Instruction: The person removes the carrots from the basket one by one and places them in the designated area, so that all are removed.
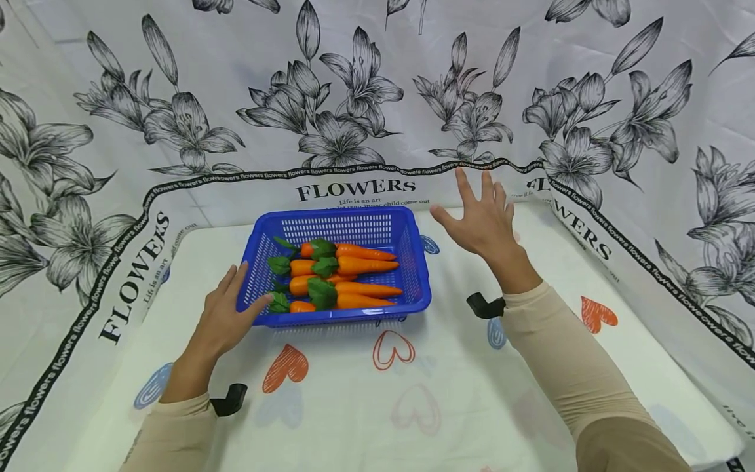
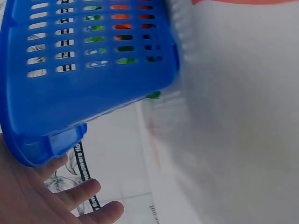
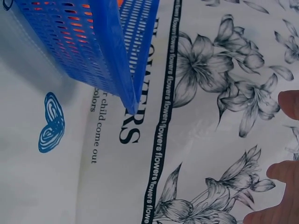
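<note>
A blue plastic basket [image 1: 421,262] with slotted walls is on the table in the head view. Several orange carrots [image 1: 368,265] with green leafy tops lie inside it in rows, tips pointing right. My left hand [image 1: 227,314] is at the basket's left front corner, thumb over the rim and fingers spread along the outer side. The left wrist view has those fingers [image 2: 74,196] extended beside the basket's rim [image 2: 28,149]. Off to the right of the basket, my right hand [image 1: 480,219] is raised with fingers spread, holding nothing and apart from the basket.
A white cloth [image 1: 348,406] printed with hearts covers the table. Behind and at both sides hangs a white curtain [image 1: 366,151] with black flower drawings and lettering. A black bracket sits at each wrist, the right one [image 1: 485,305] near the sleeve cuff.
</note>
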`<action>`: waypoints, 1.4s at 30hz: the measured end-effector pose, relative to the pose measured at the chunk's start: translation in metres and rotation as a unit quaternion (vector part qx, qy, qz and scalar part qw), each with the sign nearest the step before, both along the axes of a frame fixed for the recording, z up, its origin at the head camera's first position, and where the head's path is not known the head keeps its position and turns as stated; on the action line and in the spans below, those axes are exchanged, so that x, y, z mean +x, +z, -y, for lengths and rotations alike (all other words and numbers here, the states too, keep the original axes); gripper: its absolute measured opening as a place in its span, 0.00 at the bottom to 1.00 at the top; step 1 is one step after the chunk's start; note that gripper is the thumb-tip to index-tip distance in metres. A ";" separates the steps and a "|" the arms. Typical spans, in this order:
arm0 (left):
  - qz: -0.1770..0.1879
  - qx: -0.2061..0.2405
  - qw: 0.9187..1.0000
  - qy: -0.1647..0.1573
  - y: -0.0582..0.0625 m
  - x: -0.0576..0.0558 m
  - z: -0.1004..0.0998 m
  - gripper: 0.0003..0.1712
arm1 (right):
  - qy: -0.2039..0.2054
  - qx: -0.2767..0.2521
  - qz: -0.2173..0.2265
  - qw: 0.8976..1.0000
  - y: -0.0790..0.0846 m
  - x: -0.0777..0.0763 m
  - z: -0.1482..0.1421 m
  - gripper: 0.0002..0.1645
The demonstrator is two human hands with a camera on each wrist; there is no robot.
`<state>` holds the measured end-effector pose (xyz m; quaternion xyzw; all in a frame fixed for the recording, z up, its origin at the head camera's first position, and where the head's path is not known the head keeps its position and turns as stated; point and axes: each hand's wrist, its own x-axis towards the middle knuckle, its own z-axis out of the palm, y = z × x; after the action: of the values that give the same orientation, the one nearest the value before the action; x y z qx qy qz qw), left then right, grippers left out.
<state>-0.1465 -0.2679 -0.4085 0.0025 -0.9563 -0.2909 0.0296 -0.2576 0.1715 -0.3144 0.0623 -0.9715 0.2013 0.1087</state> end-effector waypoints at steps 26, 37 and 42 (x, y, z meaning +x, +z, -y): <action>0.008 -0.004 1.000 0.015 -0.016 0.000 0.001 0.59 | 0.055 -0.057 -0.032 0.996 -0.009 -0.004 0.023 0.49; 0.010 -0.005 1.000 0.016 -0.019 0.001 -0.003 0.61 | 0.129 -0.255 0.008 0.958 0.019 -0.003 0.051 0.36; 0.005 -0.006 1.000 0.014 -0.018 0.002 0.000 0.60 | 0.183 -0.304 -0.002 0.935 0.022 -0.014 0.071 0.33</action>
<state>-0.1448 -0.2682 -0.4264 0.0175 -0.9580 -0.2846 0.0295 -0.2719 0.1005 -0.2919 0.2029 -0.8353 0.5037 0.0857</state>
